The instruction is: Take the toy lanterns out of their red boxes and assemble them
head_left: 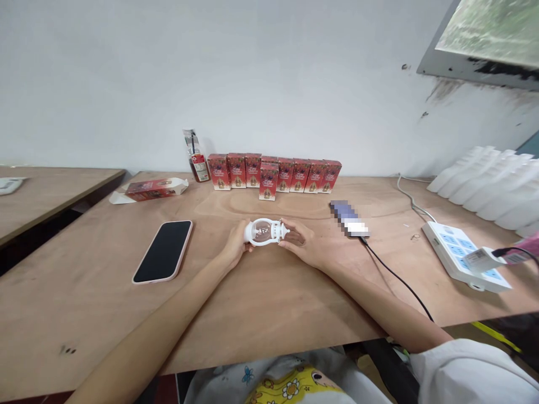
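Lantern point(261, 231) sideways: clasping its base with the left hand point(236, 244), pinching its top with the right hand point(310, 245), probably for steadiness, inside the front edge of the counter point(236, 320).

On the table point(236, 314), the lantern point(261, 232) lies sideways near the centre of the frame, between the left hand point(238, 242) and the right hand point(304, 244). Behind it stands a row of boxes point(298, 175), one box point(268, 181) in front of the rest, with a bottle point(199, 164) just beside the row's left end. An opened box point(154, 189) and a phone point(163, 251) lie left of centre; a power strip point(463, 255) lies at the right.
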A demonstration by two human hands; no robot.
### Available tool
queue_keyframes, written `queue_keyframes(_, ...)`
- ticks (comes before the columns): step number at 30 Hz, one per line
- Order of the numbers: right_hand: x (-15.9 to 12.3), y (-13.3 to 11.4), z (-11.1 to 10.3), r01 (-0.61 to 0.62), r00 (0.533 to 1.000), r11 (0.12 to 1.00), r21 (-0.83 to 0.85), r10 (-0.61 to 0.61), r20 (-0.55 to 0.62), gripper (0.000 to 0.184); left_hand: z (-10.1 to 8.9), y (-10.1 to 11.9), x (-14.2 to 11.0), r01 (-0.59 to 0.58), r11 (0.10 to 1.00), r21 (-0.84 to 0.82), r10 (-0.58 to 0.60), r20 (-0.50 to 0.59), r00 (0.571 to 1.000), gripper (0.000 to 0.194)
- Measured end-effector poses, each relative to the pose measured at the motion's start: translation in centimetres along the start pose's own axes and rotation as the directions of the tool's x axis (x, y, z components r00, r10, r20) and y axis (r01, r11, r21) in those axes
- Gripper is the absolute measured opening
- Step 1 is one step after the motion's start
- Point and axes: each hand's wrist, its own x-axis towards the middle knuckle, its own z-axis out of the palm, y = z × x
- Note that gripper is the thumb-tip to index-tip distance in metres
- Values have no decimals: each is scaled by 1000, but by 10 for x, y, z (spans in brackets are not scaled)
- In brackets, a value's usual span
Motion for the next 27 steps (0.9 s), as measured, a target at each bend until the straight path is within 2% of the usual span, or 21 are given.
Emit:
queue_keyframes(6,1,-1,1,46,999,997,-56,-47,-15,52,-1,2,4,46,998,-32,-46,-17,999,30)
queue_keyframes(10,4,-3,-4,129,991,977,-170,-120,61,53,-2,2,5,46,997,-56,-48,-37,998,29)
queue_keyframes(14,7,-5,-10,178,982,948,-263,-155,104,53,-2,-1,5,20,997,-71,-24,-60,998,30)
queue_keyframes(22,11,-2,-19,214,973,917,-337,-168,160,50,1,-5,2,-81,995,-57,76,-97,992,32)
queue_keyframes(27,8,0,-14,234,969,911,-339,-191,155,50,0,-7,1,-107,994,-22,105,-84,991,36)
